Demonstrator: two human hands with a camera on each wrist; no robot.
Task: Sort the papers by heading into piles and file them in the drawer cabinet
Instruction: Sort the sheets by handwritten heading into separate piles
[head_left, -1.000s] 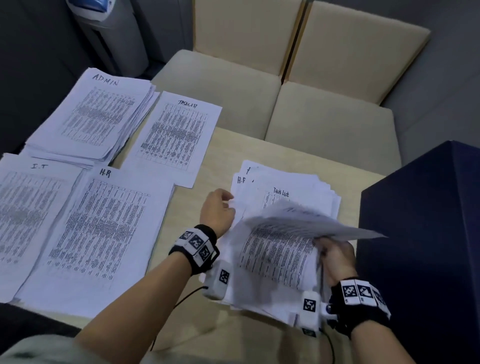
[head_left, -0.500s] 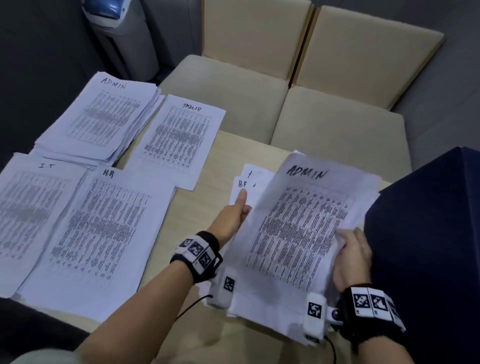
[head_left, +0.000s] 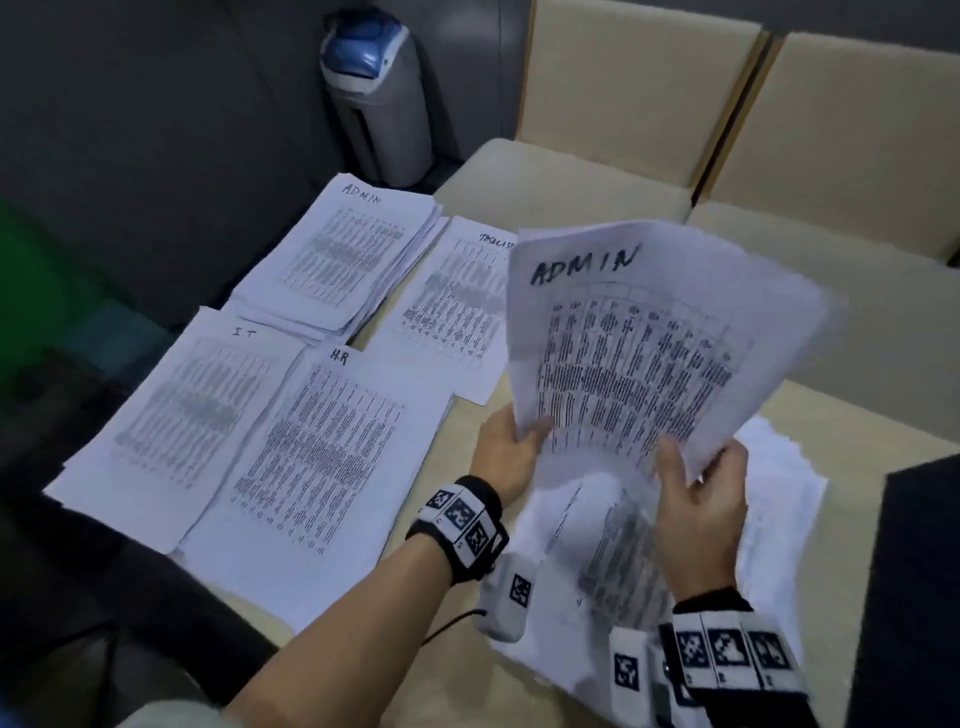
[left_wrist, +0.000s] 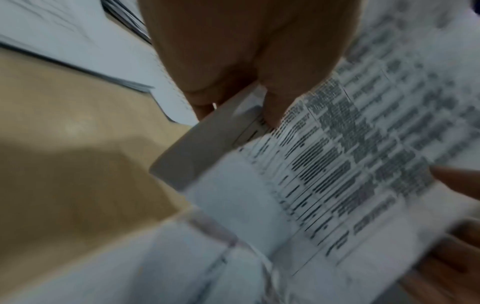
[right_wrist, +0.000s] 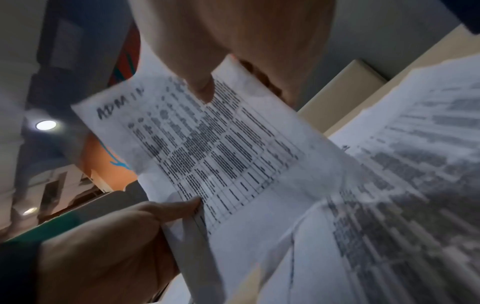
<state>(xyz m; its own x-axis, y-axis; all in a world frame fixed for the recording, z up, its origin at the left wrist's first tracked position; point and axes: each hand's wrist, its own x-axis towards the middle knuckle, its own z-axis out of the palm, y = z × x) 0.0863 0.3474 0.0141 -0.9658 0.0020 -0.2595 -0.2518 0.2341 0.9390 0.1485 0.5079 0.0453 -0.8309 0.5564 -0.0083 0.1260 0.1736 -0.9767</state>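
A printed sheet headed ADMIN (head_left: 644, 353) is held up above the table, tilted toward me. My left hand (head_left: 511, 449) pinches its lower left edge and my right hand (head_left: 696, 483) grips its lower right edge. The same ADMIN sheet (right_wrist: 207, 144) shows in the right wrist view, and in the left wrist view my thumb presses the ADMIN sheet (left_wrist: 337, 164). Under the hands lies the unsorted stack (head_left: 613, 566). Sorted piles lie to the left: ADMIN pile (head_left: 353, 254), task list pile (head_left: 457, 312), I.T pile (head_left: 192, 410), H.R pile (head_left: 327, 452).
The piles lie on a light wooden table (head_left: 467, 670). A dark blue cabinet (head_left: 919, 597) stands at the right edge. Beige seat cushions (head_left: 597, 176) sit beyond the table, and a grey bin with a blue lid (head_left: 379, 98) stands at the back.
The ADMIN sheet has been lifted off the unsorted stack and carried up and left; the left hand, which rested on the stack, now pinches its edge.
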